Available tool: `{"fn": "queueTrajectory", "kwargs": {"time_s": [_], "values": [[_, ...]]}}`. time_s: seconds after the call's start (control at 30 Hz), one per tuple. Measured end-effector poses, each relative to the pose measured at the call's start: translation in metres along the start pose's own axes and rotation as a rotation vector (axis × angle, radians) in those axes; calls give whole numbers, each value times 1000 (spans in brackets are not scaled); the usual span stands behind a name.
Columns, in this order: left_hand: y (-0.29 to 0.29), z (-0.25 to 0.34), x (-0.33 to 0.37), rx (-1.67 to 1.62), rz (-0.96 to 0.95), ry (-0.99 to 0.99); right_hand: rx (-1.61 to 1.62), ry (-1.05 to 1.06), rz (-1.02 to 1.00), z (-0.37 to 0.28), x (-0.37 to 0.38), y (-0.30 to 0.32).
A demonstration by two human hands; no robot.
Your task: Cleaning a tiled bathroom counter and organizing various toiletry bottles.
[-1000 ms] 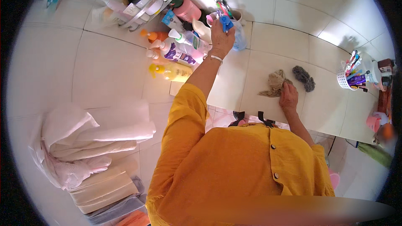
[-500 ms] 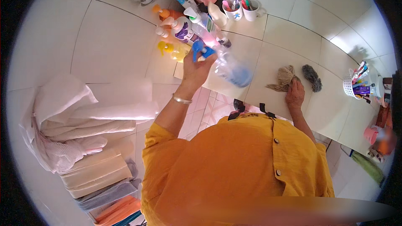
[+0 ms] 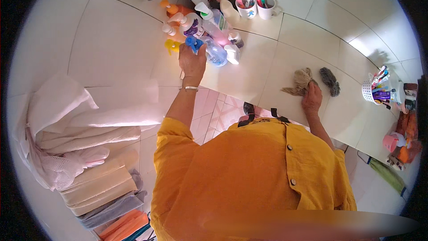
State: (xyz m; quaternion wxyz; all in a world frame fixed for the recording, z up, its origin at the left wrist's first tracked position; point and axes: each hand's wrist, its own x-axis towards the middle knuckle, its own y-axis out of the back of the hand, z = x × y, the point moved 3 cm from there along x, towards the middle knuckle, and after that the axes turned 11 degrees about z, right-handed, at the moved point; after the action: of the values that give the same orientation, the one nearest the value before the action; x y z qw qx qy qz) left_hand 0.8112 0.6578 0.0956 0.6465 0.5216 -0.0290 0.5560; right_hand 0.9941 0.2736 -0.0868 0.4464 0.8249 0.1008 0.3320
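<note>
My left hand [image 3: 192,65] is closed around the blue top of a clear pump bottle [image 3: 216,55] with bluish contents. The bottle is among other bottles at the back left of the counter; its base seems to touch or almost touch the surface. Right beside it stands a small white container [image 3: 232,54]. Behind it is a pink-filled bottle with a white pump [image 3: 216,27]. My right hand [image 3: 312,100] rests on the counter with its fingers closed on a crumpled beige cloth [image 3: 302,80]. A dark grey scourer [image 3: 330,81] lies just right of that cloth.
Two white mugs with toothbrushes [image 3: 266,12] stand against the back wall. At the right end is a white perforated basket of tubes and brushes [image 3: 367,90]. Towels [image 3: 98,178] hang at the lower left, and a green cloth [image 3: 386,175] hangs right of the counter.
My left hand has moved the blue-topped bottle left and back, from a tilted hold over the counter into the bottle group. The small white container now shows. My right hand stays on the cloth.
</note>
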Motion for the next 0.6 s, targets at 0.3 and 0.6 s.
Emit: {"fn": "queueTrajectory", "kwargs": {"time_s": [0.3,0.6], "values": [[-16,5,-6,-6,39,-59,41,4,58,4,-3,4],[3,-2,-51,-178,168,234,184,-61,29,1,6,3]]}}
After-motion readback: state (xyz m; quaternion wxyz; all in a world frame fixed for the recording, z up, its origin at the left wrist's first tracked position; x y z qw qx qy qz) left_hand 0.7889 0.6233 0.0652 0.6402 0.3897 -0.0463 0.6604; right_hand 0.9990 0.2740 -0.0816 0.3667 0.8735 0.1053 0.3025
